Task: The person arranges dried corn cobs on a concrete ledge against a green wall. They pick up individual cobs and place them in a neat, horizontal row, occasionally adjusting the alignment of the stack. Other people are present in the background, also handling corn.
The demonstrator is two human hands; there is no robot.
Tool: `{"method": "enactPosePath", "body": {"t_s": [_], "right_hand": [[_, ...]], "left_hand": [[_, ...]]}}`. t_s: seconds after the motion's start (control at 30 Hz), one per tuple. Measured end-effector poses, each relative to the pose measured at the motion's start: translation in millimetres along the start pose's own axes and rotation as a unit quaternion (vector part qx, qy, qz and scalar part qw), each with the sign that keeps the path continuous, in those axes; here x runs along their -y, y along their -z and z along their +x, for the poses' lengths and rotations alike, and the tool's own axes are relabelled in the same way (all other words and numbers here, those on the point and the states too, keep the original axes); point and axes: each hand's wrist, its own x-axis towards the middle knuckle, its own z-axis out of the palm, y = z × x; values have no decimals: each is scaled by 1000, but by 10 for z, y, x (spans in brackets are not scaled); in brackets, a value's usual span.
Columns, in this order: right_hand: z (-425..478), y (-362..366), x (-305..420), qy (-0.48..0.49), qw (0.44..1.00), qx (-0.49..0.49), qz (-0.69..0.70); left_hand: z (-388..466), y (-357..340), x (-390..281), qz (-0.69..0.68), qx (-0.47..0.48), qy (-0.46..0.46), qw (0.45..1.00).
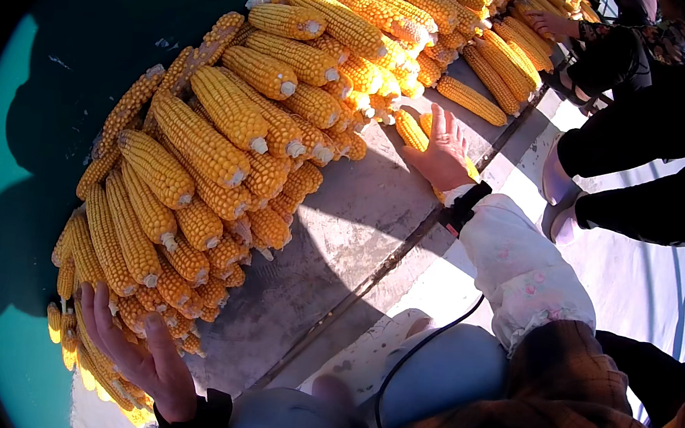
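Dried yellow corn cobs (205, 141) without husks lie stacked in a long, curved pile against a green surface. At the pile's lower left, my left hand (140, 349) has its fingers apart beside the cob ends and holds nothing; whether it touches them I cannot tell. My right hand (441, 152) reaches over a few loose cobs (411, 130) on the concrete, its fingers spread. Those cobs are partly hidden beneath the palm and wrist. Another single cob (472, 101) lies just beyond my fingertips. Both wrists wear black bands.
A green wall or sheet (14, 367) borders the pile. A dark seam crosses the concrete floor (341, 226). At the upper right, a co-worker's hand (545, 23) rests at more cobs. A person's light shoes (559, 175) stand to the right. A black cable (412, 355) crosses my knees.
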Motion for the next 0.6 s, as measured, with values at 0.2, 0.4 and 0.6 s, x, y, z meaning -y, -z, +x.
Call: {"method": "enactPosePath", "body": {"t_s": [0.2, 0.4, 0.6], "right_hand": [[37, -355, -556, -159, 972, 145, -100], [-200, -307, -766, -214, 915, 184, 288], [-889, 447, 51, -135, 723, 307, 604]], "left_hand": [[193, -323, -688, -76, 131, -75, 986], [224, -762, -1220, -244, 307, -10, 920], [-257, -1439, -1556, -464, 425, 360, 689]]}}
